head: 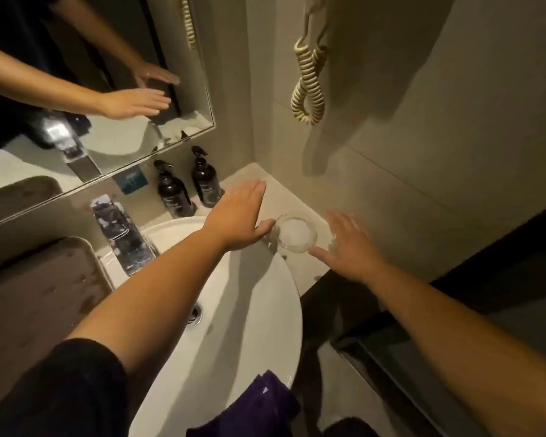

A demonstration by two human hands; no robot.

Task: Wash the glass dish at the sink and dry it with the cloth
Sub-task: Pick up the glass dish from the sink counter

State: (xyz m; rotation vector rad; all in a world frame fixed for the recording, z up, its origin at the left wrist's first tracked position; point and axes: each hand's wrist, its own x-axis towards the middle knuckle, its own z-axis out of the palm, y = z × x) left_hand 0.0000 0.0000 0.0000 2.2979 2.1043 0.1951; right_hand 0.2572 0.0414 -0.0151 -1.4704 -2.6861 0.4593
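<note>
A: Obs. 1. Where is the glass dish?

B: On the beige counter, in the corner to the right of the white sink, upright, just off the basin's rim.

A: Hands?

B: Left hand flat, fingers straight and together, palm down; its thumb tip sits at the dish's left edge, contact not resolvable. Right hand spread wide with straight fingers, just beside the dish's right edge, blurred. Neither one grips anything.

A: Cloth?

B: Purple cloth draped over the near rim of the sink, well apart from the dish.

A: Surroundings?

B: Chrome tap at the basin's back left. Two dark pump bottles against the wall under the mirror. Coiled cord hanging on the right wall.
</note>
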